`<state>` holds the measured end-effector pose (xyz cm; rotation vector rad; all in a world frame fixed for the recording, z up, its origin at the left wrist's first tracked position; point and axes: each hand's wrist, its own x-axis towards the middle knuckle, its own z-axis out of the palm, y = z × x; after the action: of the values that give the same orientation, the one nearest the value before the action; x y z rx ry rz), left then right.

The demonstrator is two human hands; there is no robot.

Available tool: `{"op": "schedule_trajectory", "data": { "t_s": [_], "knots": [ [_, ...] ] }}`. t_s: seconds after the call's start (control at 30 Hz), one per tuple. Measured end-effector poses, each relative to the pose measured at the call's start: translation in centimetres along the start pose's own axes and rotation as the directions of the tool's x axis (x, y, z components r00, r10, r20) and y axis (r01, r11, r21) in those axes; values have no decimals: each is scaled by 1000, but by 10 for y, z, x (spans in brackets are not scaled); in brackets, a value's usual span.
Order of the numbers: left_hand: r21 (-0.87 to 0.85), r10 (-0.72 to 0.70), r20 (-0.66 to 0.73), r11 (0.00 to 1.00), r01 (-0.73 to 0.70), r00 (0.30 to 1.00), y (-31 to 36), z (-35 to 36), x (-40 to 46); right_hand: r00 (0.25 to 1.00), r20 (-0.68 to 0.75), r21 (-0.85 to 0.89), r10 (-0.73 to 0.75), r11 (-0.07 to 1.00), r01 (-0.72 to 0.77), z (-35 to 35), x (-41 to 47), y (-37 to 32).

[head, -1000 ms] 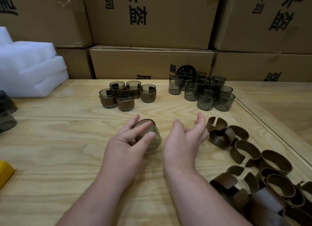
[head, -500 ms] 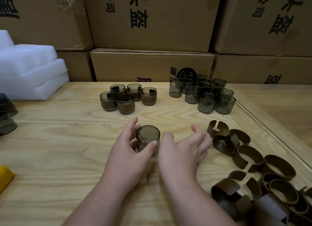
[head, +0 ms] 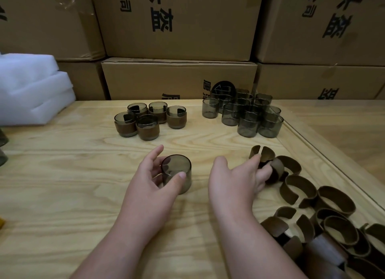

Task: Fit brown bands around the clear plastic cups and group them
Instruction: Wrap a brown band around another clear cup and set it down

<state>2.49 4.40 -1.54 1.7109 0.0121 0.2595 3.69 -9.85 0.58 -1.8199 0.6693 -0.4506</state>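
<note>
left grip: holds bare cup | right grip: apparently pinching band

Cups: smoky grey, see-through. Bands: matte brown. Banded cups: grey above, brown wrap below. Worktop: pale wood, wavy grain. Cartons: tan, black print. Foam: white.

Left hand curled; right hand pinching.
</note>
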Motion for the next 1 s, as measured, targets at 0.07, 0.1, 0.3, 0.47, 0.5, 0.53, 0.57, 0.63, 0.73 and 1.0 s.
{"op": "schedule_trajectory", "data": {
  "t_s": [0.07,0.1,0.3,0.47,0.5,0.53,0.57,0.63,0.73,1.0],
  "knots": [
    [-22,8,4,1000,-8,1000,1,1,-1,999,-5,4,-34,999,34,3,1,1],
    [-40,13,-1,999,-13,1000,2,1,-1,998,-5,17,-60,998,60,6,1,2],
    [-233,16,-108,972,-41,994,5,0,0,934,30,199,-356,918,344,18,-16,-1],
    [-337,20,-141,939,-67,990,9,-4,1,804,42,277,-594,780,562,20,-27,-2],
    [-338,34,-143,938,-81,989,9,-5,1,780,30,288,-625,752,592,20,-27,-2],
    [-329,54,-146,939,-100,988,9,-6,1,758,18,297,-652,727,619,19,-28,-2],
    [-310,79,-149,943,-122,986,10,-6,0,737,9,301,-676,704,643,19,-27,-2],
    [-275,116,-144,949,-152,983,12,-6,-1,690,-7,289,-724,659,694,18,-28,-2],
    [-269,117,-117,952,-145,986,14,-4,-3,631,-31,262,-775,603,753,19,-29,-1],
    [-311,66,-136,945,-106,989,11,-5,-1,706,-24,356,-707,654,667,25,-27,2]
  ]
}}
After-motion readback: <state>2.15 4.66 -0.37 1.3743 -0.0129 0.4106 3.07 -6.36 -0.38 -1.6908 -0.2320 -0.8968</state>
